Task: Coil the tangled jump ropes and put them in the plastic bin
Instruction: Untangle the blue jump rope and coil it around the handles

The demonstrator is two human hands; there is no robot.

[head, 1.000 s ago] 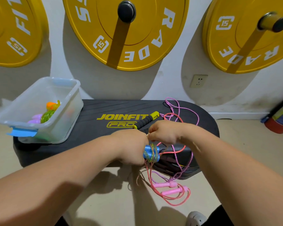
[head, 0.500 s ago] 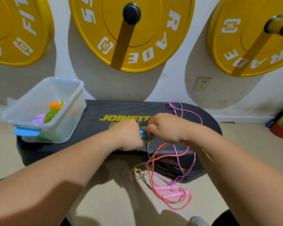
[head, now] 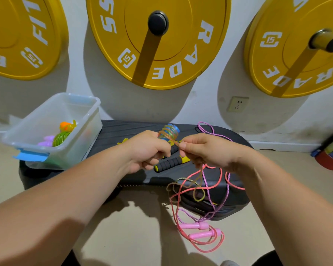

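My left hand (head: 146, 150) grips a blue jump-rope handle (head: 168, 132) that has a glittery rope wound round it. My right hand (head: 204, 150) pinches that same rope just beside the handle; the loose end (head: 185, 186) hangs down in loops. A clear plastic bin (head: 85, 129) stands at the left on the black step board (head: 123, 131), with a coiled green rope (head: 61, 138) and orange and purple handles inside. A pink rope with pink handles (head: 200, 230) lies on the floor, tangled with a purple cord (head: 208, 129).
Black foam handles with yellow ends (head: 169, 163) lie on the board under my hands. Three yellow weight plates (head: 158, 41) hang on the white wall behind. A wall socket (head: 237, 104) is at the right, and a red and blue object (head: 331, 152) sits on the floor at the far right.
Both hands have lifted the blue handle up and away from me, with more rope wound on it. The black foam handles underneath have come into view.
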